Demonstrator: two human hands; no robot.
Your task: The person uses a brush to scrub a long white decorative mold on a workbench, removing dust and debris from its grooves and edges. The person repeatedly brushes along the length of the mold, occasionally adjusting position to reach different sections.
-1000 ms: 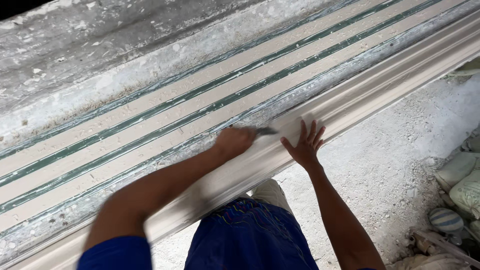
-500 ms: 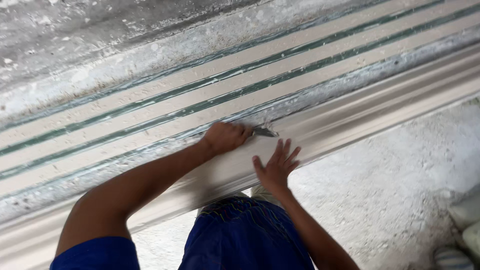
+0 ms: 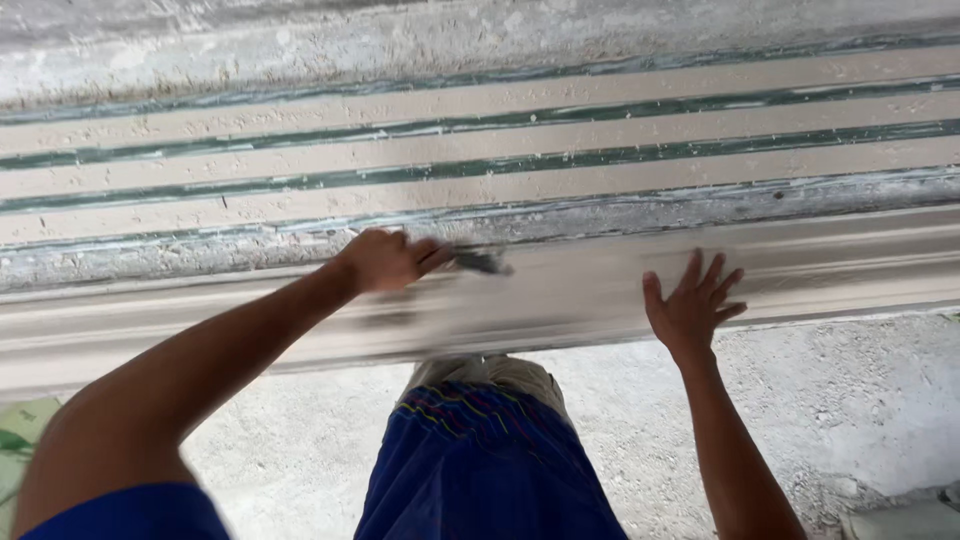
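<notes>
Your left hand (image 3: 385, 260) has its grip closed on a small blade tool (image 3: 480, 262), tip pointing right along the moulding (image 3: 560, 300), whose long axis runs L–R. Your right hand (image 3: 690, 310), fingers spread flat, holds nothing, further right.

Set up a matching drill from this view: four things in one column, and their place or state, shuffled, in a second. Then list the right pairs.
Things
1. left hand
2. right hand
3. long pale moulded plaster strip
4. blue cloth shorts

Places or states
A. at the bottom middle of the view
B. fingers spread, palm flat on the strip
C. closed in a grip on a small dark scraping tool
D. runs across the view from left to right

Pairs: 1-C, 2-B, 3-D, 4-A
</notes>
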